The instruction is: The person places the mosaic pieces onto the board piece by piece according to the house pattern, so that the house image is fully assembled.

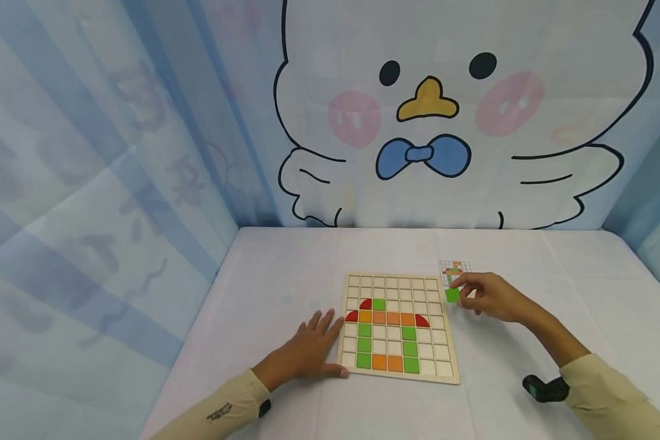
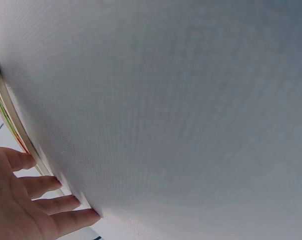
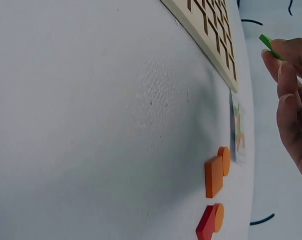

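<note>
A wooden grid board (image 1: 438, 373) lies on the white table, with green and orange square tiles and red quarter-round tiles set in its cells. My left hand (image 1: 307, 348) rests beside its left edge, fingers spread straight and touching the frame; the left wrist view shows the fingertips (image 2: 76, 201) along that edge. Just off the board's right edge, my right hand (image 1: 489, 296) pinches a green square tile (image 1: 452, 296) between thumb and finger, raised above the table in the right wrist view. Behind that hand, a small pattern card (image 1: 445, 266) is partly hidden.
In the right wrist view, an orange square tile (image 3: 213, 177), a red tile (image 3: 205, 222) and orange round tiles (image 3: 224, 161) lie on the table near the card. A curtain (image 1: 418, 201) with a cartoon bird hangs behind the table. Black wrist devices (image 1: 546, 388) are worn at the sleeves.
</note>
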